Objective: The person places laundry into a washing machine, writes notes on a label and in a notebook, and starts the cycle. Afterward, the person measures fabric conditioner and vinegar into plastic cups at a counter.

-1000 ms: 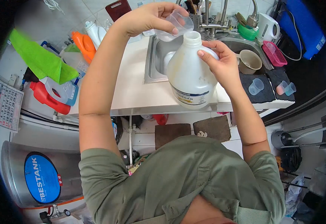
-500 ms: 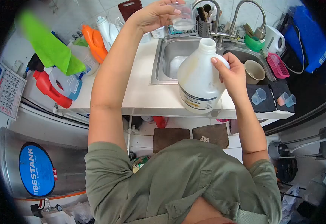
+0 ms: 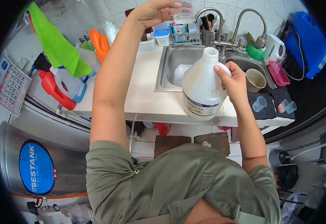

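Observation:
My left hand (image 3: 156, 12) grips a small clear plastic cup (image 3: 183, 15), raised at the top of the view above the back of the counter. A little clear liquid seems to sit in the bottom of the cup. My right hand (image 3: 233, 79) is closed round the handle of a large white vinegar jug (image 3: 202, 84). The jug stands upright near the counter's front edge, its mouth uncapped and its label facing me; I cannot tell whether its base rests on the counter.
Behind the jug is a steel double sink (image 3: 170, 71) with two curved taps (image 3: 217, 22); a beige pot (image 3: 255, 80) sits in its right basin. Plastic cups (image 3: 259, 104) stand on dark cloths at right. A red bottle (image 3: 56, 91) and a green cloth (image 3: 56, 41) are at left.
The whole view has shifted slightly, so the counter and sink appear lower. Both hands keep their hold on the cup and the jug.

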### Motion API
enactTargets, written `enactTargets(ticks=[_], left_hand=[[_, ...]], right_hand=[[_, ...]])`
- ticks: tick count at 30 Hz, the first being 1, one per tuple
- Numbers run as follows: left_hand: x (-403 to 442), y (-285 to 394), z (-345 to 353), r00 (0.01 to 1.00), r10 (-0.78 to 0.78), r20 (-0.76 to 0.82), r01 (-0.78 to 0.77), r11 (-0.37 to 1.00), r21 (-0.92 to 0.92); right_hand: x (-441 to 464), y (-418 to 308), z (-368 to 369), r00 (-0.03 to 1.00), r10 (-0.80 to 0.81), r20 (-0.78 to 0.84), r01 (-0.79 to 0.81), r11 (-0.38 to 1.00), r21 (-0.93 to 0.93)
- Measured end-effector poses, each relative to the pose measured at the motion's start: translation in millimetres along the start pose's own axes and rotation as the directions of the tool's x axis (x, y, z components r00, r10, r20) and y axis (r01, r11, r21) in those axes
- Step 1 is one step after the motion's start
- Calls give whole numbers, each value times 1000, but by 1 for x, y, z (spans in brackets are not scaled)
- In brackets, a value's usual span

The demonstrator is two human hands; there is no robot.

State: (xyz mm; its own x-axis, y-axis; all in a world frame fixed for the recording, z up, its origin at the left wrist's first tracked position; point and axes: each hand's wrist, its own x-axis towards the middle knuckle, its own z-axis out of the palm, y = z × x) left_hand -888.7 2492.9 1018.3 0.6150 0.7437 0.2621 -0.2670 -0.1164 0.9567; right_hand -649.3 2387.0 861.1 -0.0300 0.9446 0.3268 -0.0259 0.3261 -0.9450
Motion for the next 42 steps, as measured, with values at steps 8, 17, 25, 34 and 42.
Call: enactTargets(ticks=[8,17,25,34,42], left_hand=[[-1,-4,3,998,-12,60,-3,972,233],[-15,-23,38,981,-169,94,60,729,682],[-13,-23,46,969,-211,128,46,665,746],[-12,-22,48,969,-225,107,59,624,779],[-12,-20,53,972,-216,94,51,579,814]], right_hand=[[1,2,-1,1000,-1,-1,1,1000,6],[1,0,-1,1000,10,-14,-11,1000,-28],[0,-2,-1,1000,2,-9,-3,999,-33],[0,-2,-1,1000,1,-14,-2,999,-32],[1,0,-1,1000,-8,-15,7,999,-33]])
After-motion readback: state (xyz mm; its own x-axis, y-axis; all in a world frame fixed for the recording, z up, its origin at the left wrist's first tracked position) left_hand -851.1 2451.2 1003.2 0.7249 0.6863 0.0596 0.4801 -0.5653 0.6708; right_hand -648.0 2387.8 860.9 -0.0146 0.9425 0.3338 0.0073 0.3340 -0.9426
